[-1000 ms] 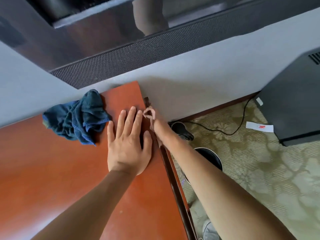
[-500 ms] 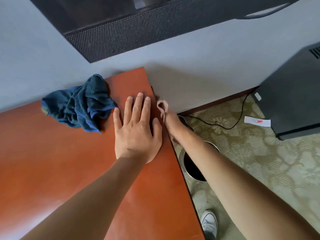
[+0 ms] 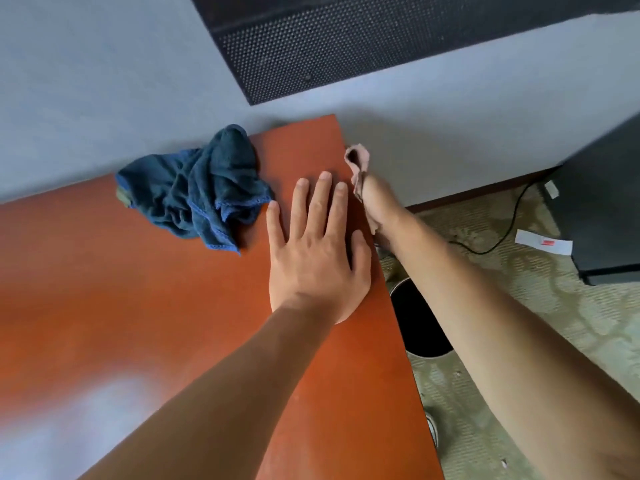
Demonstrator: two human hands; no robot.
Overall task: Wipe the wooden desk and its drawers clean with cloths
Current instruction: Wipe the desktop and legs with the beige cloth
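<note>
The left hand [image 3: 317, 251] lies palm down on the desk [image 3: 145, 327], fingers straight and slightly spread, pointing to the far edge; its thumb sits just at the desk's right edge; it holds nothing. The right hand [image 3: 372, 199] reaches past that right edge, below the level of the top, near the far right corner; most of it is hidden by the desk edge and its own wrist; a pink cloth [image 3: 358, 164] sticks up from it, bunched, a loop of it rising beside the corner, so the hand grips the cloth, though the fingers themselves cannot be seen; whether the cloth touches the desk's side cannot be told. Both forearms are bare and run in from the near side.

Just left of the left hand's fingers a blue cloth [image 3: 197, 194] lies crumpled on the top near the far edge, its right hem almost at the little finger; the desk top is reddish brown and glossy, with a pale glare at near left.

Beyond the desk stands a grey wall [image 3: 104, 81] with a dark perforated panel [image 3: 329, 43] on it; on the right, on patterned carpet [image 3: 554, 323], a round dark bin [image 3: 420, 327] stands close to the desk's side under the right forearm; a black cable [image 3: 498, 237] runs along the floor to a dark cabinet [image 3: 606, 209], which bears a white label [image 3: 543, 241]; a shoe tip [image 3: 433, 426] shows at the near desk edge.
</note>
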